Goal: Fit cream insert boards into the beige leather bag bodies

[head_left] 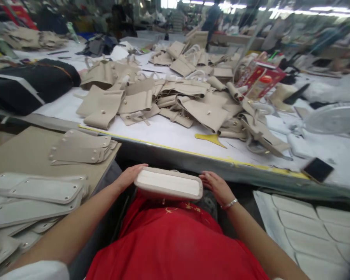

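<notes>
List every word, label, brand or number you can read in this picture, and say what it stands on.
None can be read.
Red and white box on the table: printing too blurred.
Red shirt: gold marks, no legible text.
Beige bag piece between the left hand and right hand: no lettering.

Both hands low before the torso, left (128,177) and right (217,186), palms facing inward

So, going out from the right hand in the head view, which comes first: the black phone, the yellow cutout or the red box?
From the right hand:
1. Yellow cutout, just ahead on the table.
2. Black phone, off to the right near the table edge.
3. Red box, far back right.
</notes>
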{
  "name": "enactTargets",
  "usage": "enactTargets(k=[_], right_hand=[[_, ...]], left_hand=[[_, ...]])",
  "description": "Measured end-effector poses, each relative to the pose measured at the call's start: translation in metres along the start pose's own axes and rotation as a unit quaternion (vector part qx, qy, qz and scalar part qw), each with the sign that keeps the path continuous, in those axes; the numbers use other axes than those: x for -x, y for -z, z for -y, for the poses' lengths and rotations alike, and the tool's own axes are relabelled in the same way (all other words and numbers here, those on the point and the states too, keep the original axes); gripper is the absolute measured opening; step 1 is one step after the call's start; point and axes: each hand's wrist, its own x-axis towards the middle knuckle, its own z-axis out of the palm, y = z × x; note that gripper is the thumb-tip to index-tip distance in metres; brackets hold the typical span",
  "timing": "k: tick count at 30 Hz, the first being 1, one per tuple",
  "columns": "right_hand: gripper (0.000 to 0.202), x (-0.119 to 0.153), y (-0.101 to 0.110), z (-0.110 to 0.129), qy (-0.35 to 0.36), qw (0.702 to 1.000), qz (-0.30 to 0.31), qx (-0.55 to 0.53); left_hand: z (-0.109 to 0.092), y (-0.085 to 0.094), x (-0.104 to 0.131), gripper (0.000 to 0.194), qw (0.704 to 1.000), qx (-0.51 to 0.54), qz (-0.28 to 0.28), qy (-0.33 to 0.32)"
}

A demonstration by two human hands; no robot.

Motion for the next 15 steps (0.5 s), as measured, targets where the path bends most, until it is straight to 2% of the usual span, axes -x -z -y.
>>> enactTargets(k=[2, 4, 6, 8, 10, 11, 13, 15], right_hand=[[0.042, 0.008, 0.0, 0.008, 0.067, 0.99, 0.077, 0.098], [0.061, 0.016, 0.003, 0.016, 0.122, 0.959, 0.144, 0.21], [0.08, 0.019, 0.007, 0.02, 0.146, 0.926, 0.185, 0.294], [0.09, 0.017, 0.01, 0.019, 0.145, 0.908, 0.214, 0.33], [0.092, 0.012, 0.012, 0.013, 0.129, 0.907, 0.244, 0.317], [0.091, 0.009, 0.012, 0.009, 0.116, 0.914, 0.256, 0.292], [0.087, 0.005, 0.009, 0.0, 0.089, 0.934, 0.266, 0.223], [0.084, 0.004, 0.006, -0.007, 0.075, 0.949, 0.261, 0.162]], left_hand=[[-0.001, 0.003, 0.003, 0.071, 0.992, -0.122, -0.011, -0.024], [-0.003, 0.004, 0.006, 0.076, 0.962, -0.261, 0.005, -0.082], [-0.007, 0.0, 0.01, 0.087, 0.902, -0.396, 0.044, -0.168], [-0.011, -0.01, 0.012, 0.102, 0.825, -0.506, 0.081, -0.236], [-0.015, -0.021, 0.009, 0.11, 0.763, -0.582, 0.092, -0.266], [-0.017, -0.026, 0.007, 0.11, 0.742, -0.606, 0.092, -0.271], [-0.019, -0.035, 0.002, 0.108, 0.719, -0.629, 0.095, -0.28], [-0.021, -0.041, -0.001, 0.107, 0.713, -0.625, 0.103, -0.3]])
